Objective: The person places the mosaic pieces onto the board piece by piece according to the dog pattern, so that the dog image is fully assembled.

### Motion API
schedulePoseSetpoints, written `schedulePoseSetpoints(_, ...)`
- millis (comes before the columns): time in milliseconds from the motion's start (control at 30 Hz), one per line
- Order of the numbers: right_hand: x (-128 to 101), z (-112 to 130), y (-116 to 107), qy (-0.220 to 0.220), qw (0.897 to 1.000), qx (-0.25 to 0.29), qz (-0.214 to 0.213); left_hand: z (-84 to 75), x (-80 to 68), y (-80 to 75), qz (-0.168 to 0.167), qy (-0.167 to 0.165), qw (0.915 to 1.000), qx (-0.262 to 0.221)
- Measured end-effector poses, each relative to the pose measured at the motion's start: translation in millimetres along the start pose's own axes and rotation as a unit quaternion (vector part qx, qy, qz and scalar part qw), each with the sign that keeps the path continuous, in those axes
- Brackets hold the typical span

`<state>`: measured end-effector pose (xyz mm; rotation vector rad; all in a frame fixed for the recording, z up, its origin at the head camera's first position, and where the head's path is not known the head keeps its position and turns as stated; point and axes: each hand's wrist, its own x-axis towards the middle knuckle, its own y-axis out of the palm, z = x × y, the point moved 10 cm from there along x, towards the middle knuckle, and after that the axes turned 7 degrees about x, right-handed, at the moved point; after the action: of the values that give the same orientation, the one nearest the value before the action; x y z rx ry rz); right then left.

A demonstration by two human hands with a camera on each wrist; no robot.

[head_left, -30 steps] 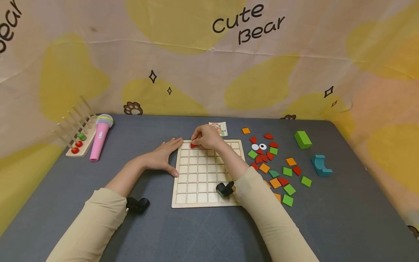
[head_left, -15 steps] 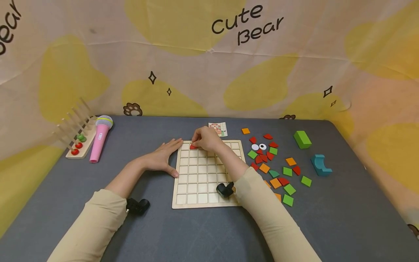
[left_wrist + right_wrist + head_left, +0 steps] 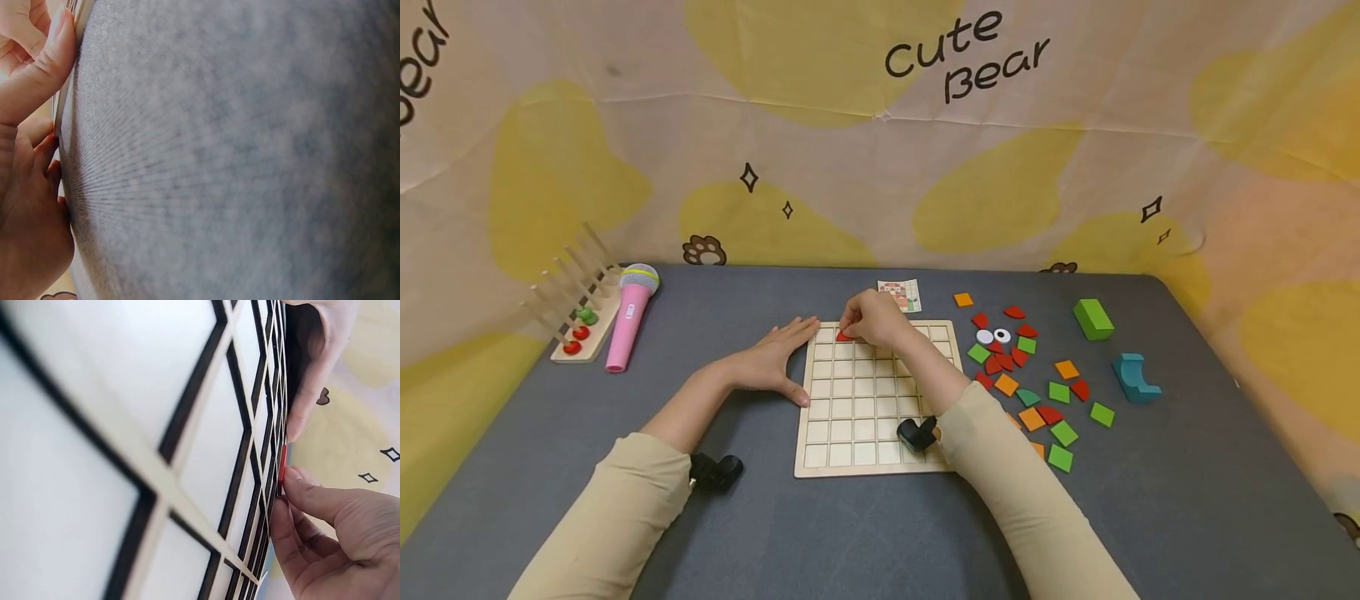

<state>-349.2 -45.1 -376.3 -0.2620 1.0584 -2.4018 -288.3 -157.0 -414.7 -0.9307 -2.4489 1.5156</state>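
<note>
Flat red piece, wooden grid board

Left hand flat, right hand pinching

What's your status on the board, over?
Right hand pinches red piece at board top row. Left hand flat against board's left edge. Nothing in the way.

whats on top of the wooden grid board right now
One red wooden piece sits in a far-row cell of the square wooden grid board, pinched by the right hand. The right forearm covers the cells along the board's right side, so those cannot be checked. The other visible cells hold nothing.
</note>
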Motion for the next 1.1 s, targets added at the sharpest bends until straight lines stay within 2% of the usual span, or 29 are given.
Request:
schedulePoseSetpoints(200,0.3,-1.5,-5.0,0.001,1.0,0.001,0.004,0.1,1.9,-0.9,-0.001,-0.002,1.0,0.006)
schedulePoseSetpoints(400,-5.1,-12.1,-28.9,0.007,1.0,0.01,-0.007,1.5,3.2,-1.2,-0.006,-0.007,0.9998,0.015)
schedulePoseSetpoints(667,-20.3,-57.9,-84.4,0.035,0.998,0.013,-0.045,0.7,2.6,-1.6,-0.018,-0.001,0.9996,0.022)
schedulePoseSetpoints(833,-29.3,-94.9,-114.6,0.075,0.995,0.007,-0.072,0.6,1.7,-1.5,-0.017,-0.003,0.9996,0.024)
schedulePoseSetpoints(967,-36.2,-114.9,-129.3,0.095,0.992,-0.003,-0.081,1.6,1.6,-1.4,-0.013,-0.009,0.9995,0.026)
schedulePoseSetpoints(1100,-41.2,-129.6,-133.6,0.099,0.992,0.0,-0.075,1.8,1.3,-0.7,-0.011,-0.014,0.9995,0.027)
